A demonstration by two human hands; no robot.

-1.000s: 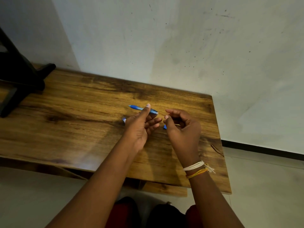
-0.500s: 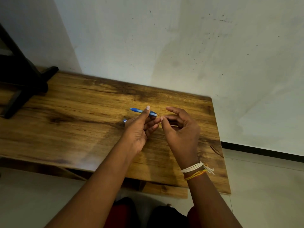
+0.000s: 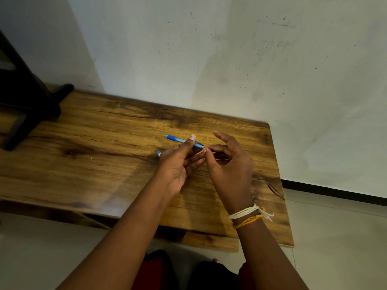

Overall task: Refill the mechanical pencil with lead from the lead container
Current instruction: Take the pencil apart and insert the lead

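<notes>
My left hand [image 3: 180,162] holds a blue mechanical pencil [image 3: 178,140] above the wooden table [image 3: 94,155], its tip pointing left and its back end pointing right. My right hand [image 3: 228,164] is pinched, thumb against forefinger, right at the pencil's back end; a lead between those fingertips is too thin to make out. A small blue thing [image 3: 159,153], perhaps the lead container, peeks out from behind my left hand on the table.
A black stand [image 3: 25,105] occupies the table's far left corner. A scuffed white wall [image 3: 209,59] runs along the table's back edge. The table's right edge lies just past my right hand, with tiled floor [image 3: 335,237] beyond. My knees show below the front edge.
My right hand has moved up and left from a closed fist near the table to a pinch at the pencil's back end, with its other fingers spread. The left hand has barely moved.
</notes>
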